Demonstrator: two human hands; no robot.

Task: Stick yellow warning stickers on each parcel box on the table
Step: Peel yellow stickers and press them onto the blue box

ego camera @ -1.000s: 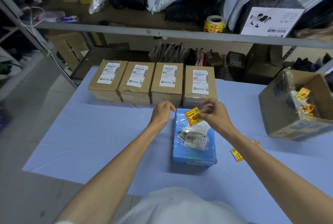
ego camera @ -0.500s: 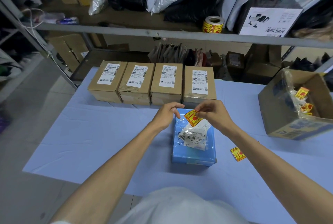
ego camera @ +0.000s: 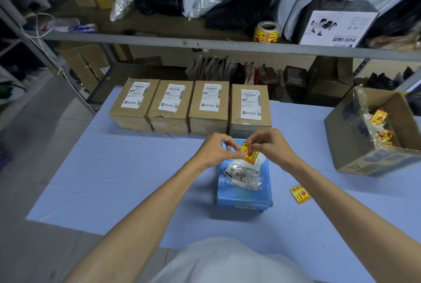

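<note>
A yellow warning sticker (ego camera: pixel 249 154) hangs above the far end of a blue parcel (ego camera: pixel 243 194) that lies on the blue table cover. My right hand (ego camera: pixel 270 145) pinches the sticker's top edge. My left hand (ego camera: pixel 217 149) pinches its left edge with thumb and finger. The blue parcel carries a crumpled white shipping label (ego camera: pixel 245 174). Behind it stand several brown parcel boxes (ego camera: pixel 208 106) in a row, each with a white label on top. Another yellow sticker (ego camera: pixel 300 194) lies flat on the table to the right of the blue parcel.
An open cardboard box (ego camera: pixel 364 146) with several used sticker backings stands at the right. A sticker roll (ego camera: pixel 267 32) sits on the shelf (ego camera: pixel 205 45) above the table, among bags and a white carton. The table's left edge drops to grey floor.
My left hand has moved right and taken hold of the sticker's left edge. Both hands now meet over the far end of the blue parcel.
</note>
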